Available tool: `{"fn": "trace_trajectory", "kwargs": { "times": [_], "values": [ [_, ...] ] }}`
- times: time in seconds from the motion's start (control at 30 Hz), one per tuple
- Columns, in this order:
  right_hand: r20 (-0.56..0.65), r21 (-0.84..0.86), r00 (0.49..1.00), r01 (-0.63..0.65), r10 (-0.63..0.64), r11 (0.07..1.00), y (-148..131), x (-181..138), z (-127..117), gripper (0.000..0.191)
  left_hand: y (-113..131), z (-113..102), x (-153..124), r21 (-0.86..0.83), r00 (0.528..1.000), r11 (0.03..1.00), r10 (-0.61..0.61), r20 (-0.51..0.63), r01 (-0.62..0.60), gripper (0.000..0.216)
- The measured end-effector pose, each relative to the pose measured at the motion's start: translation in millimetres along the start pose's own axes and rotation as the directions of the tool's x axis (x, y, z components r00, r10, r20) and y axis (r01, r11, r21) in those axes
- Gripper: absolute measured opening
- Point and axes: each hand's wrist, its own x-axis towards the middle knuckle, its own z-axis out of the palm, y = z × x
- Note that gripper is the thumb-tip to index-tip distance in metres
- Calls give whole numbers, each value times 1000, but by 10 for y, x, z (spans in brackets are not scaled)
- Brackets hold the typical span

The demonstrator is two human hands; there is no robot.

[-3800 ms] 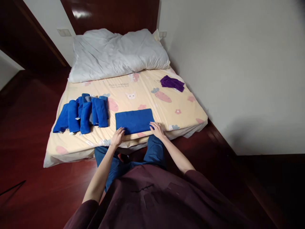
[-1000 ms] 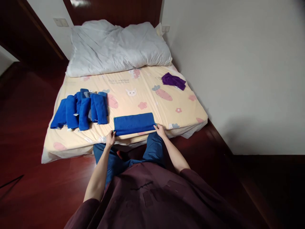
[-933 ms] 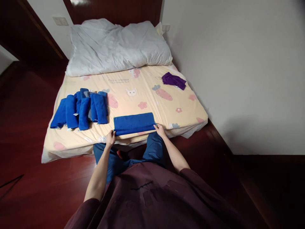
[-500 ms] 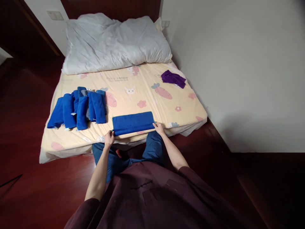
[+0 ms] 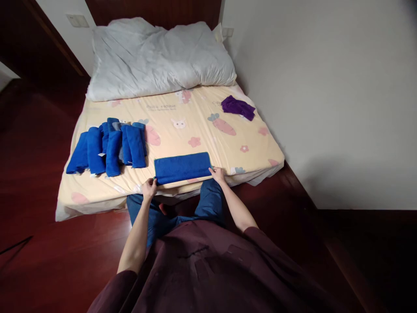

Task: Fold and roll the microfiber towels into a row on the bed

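A blue towel [image 5: 183,167] with a thin green edge lies as a wide folded strip along the front edge of the bed. My left hand [image 5: 149,188] pinches its near left corner. At the near right corner, my right hand [image 5: 217,174] is closed on the same towel. Left of it rests a group of rolled or folded blue towels [image 5: 112,150], set side by side, a few with greyish parts showing. A crumpled purple cloth [image 5: 238,108] lies farther back on the right side of the bed.
The bed [image 5: 176,139] has a cream sheet with carrot and rabbit prints. A grey-white quilt [image 5: 159,61] is bunched at the headboard [image 5: 156,11]. On the right stands a pale wall [image 5: 325,95]. Dark red floor [image 5: 65,256] surrounds the bed.
The view has shifted very slightly. Both hands keep their hold on the towel's near corners, and nothing else has visibly moved.
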Motion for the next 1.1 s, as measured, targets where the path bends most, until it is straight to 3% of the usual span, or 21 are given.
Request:
{"fn": "trace_trajectory", "kwargs": {
  "times": [0.4, 0.6, 0.67, 0.73, 0.8, 0.87, 0.93, 1.0, 1.1],
  "values": [
    [73, -214, 978, -174, 193, 961, -216, 105, -64, 36, 7, -49, 228, 107, 989, 988, -117, 92, 107, 19],
    [92, -279, 960, -232, 266, 932, -446, 223, -173, 34, 148, -76, 173, 177, 996, 984, -32, 77, 18, 27],
    [26, -257, 989, -133, 144, 957, -521, 146, -229, 36, 166, -71, 70, 247, 994, 962, 112, 15, -113, 35],
    [-67, -209, 992, 89, -105, 974, -556, 0, -275, 38, 139, -71, -44, 316, 949, 903, 315, -20, -293, 40],
    [-100, -163, 926, 346, -365, 924, -534, -182, -299, 41, 76, -68, -145, 330, 877, 827, 480, 3, -454, 44],
    [-25, -130, 849, 521, -528, 844, -465, -350, -290, 43, 2, -52, -213, 310, 808, 758, 586, 63, -574, 48],
    [80, -121, 790, 613, -608, 781, -369, -461, -245, 45, -59, -13, -243, 297, 756, 702, 642, 127, -647, 52],
    [152, -139, 769, 639, -621, 757, -273, -505, -175, 46, -95, 42, -242, 300, 733, 673, 655, 183, -676, 57],
    [181, -212, 816, 578, -549, 788, -167, -481, -73, 49, -108, 128, -220, 340, 766, 688, 604, 221, -641, 64]
  ]
}}
